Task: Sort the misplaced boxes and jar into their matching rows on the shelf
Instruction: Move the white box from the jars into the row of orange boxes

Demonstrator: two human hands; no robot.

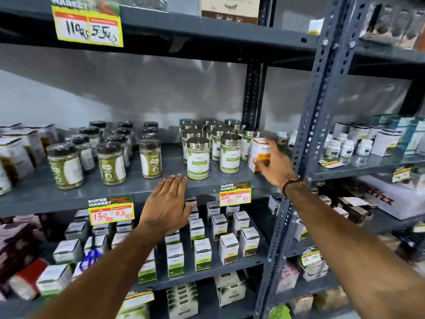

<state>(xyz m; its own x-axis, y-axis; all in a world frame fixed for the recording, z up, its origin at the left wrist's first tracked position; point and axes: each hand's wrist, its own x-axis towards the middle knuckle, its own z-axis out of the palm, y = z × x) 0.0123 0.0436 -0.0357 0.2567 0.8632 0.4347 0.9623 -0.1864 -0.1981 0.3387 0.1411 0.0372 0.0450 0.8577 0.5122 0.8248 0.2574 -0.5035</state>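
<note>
A white and orange box [258,151] stands at the right end of the middle shelf [128,191], next to the rows of silver-lidded jars [198,157]. My right hand [274,164] is wrapped around that box, fingers on its front and top corner. Left of those jars stand rows of black-lidded jars of green powder [110,163]. My left hand [169,204] is flat and open in front of the shelf edge, holding nothing. On the shelf below sit rows of small white and green boxes [202,253].
Price tags [111,209] [235,195] hang on the shelf edge. A perforated steel upright [305,143] stands just right of my right hand. The neighbouring rack holds white bottles [347,147] and boxes. White boxes [16,150] stand at the far left.
</note>
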